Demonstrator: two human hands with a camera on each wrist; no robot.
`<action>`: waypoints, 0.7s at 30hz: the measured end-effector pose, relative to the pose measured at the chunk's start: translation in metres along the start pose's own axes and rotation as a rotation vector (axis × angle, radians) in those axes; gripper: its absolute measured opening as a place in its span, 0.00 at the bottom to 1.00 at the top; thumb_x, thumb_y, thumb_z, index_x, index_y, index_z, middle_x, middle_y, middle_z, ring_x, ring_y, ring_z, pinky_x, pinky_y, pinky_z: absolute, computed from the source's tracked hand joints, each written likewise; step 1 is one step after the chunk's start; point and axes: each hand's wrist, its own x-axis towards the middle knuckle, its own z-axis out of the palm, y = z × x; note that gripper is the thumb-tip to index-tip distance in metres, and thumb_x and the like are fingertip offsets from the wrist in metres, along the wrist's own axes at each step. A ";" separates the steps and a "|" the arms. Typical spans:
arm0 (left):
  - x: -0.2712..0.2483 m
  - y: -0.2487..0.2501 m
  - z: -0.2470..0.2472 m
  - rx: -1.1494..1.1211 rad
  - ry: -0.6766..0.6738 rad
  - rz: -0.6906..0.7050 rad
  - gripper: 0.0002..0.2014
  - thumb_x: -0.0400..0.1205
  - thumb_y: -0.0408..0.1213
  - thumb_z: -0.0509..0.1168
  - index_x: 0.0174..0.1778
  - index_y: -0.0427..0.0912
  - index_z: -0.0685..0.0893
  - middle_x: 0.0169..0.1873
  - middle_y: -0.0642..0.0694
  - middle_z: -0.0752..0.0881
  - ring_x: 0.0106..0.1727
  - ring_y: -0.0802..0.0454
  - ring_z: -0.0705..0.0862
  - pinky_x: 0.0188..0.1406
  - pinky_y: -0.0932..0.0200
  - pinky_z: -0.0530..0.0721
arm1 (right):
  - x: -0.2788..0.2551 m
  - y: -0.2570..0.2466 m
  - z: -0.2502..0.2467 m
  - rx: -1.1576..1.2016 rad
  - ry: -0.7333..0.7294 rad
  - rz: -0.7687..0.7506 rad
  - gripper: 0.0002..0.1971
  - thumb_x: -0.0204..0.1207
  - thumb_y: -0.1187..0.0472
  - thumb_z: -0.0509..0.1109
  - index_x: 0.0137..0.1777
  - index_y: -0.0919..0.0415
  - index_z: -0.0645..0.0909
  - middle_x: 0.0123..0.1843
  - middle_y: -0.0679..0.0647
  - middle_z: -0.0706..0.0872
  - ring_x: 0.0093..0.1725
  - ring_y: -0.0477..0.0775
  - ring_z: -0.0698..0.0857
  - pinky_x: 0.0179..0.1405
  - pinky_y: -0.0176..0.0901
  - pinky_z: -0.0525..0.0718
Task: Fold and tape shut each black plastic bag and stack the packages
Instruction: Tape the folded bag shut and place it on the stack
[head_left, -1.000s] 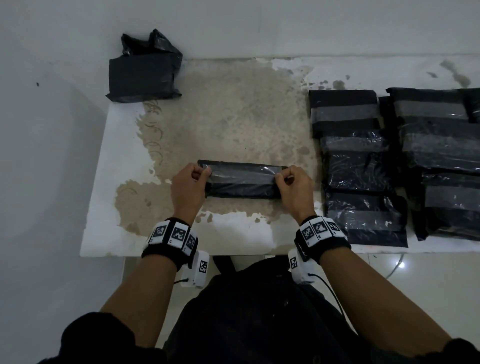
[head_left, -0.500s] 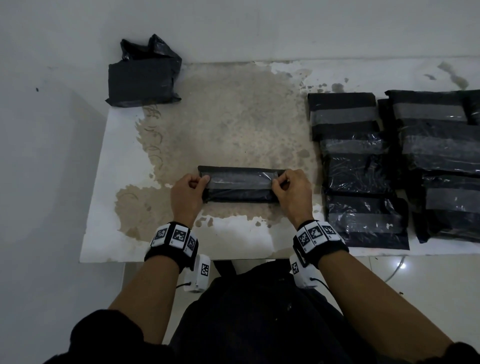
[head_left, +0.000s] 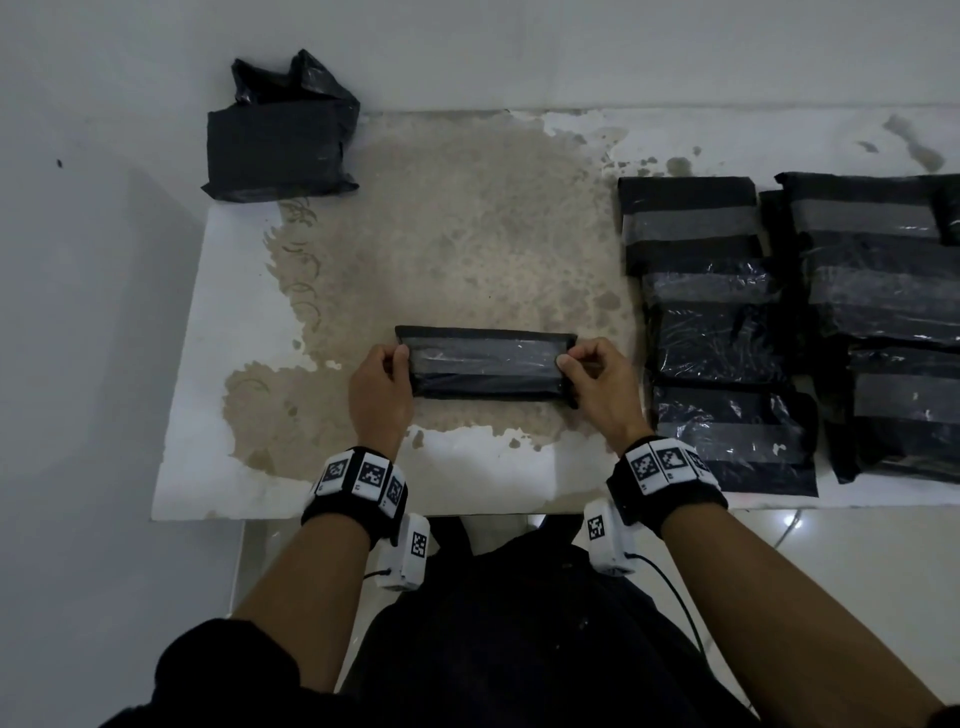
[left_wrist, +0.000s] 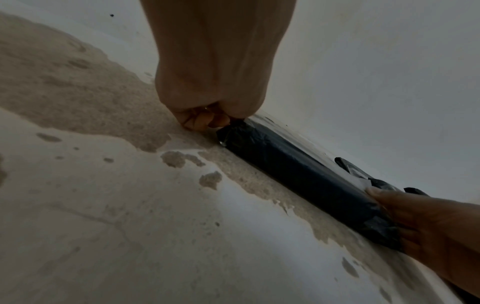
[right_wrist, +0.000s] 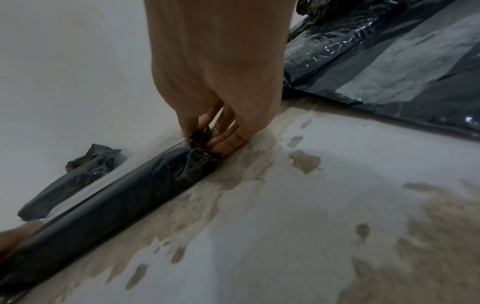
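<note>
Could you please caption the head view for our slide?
Both hands, left and right, pinch the taped package's ends on the table.

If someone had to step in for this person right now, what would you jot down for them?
Left hand pinches the package's left end; right hand pinches its right end. It lies mid-table, with a clear tape strip across its top.
Done: taped packages lie at the right.
Left: press the tape ends down, add this one to the others, then probably do the untaped bag at the far left corner.
</note>
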 end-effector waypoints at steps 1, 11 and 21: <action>0.000 0.001 0.000 0.006 0.001 -0.016 0.14 0.91 0.43 0.59 0.44 0.38 0.82 0.37 0.47 0.82 0.38 0.48 0.79 0.35 0.58 0.68 | 0.000 0.000 0.000 0.008 0.002 0.001 0.03 0.82 0.63 0.74 0.48 0.58 0.82 0.50 0.49 0.86 0.52 0.47 0.85 0.51 0.35 0.84; -0.001 -0.003 0.000 0.121 -0.037 -0.086 0.16 0.91 0.43 0.58 0.44 0.37 0.82 0.40 0.39 0.88 0.39 0.41 0.82 0.35 0.55 0.73 | 0.000 -0.002 0.002 0.023 0.028 0.030 0.04 0.83 0.65 0.72 0.46 0.58 0.83 0.45 0.49 0.86 0.46 0.46 0.84 0.51 0.37 0.83; -0.009 0.016 -0.015 0.056 0.154 0.009 0.09 0.85 0.35 0.61 0.59 0.40 0.82 0.56 0.41 0.83 0.50 0.44 0.81 0.45 0.53 0.76 | 0.003 -0.004 0.006 0.004 0.078 0.067 0.05 0.80 0.61 0.75 0.43 0.58 0.83 0.44 0.49 0.87 0.47 0.49 0.84 0.52 0.42 0.84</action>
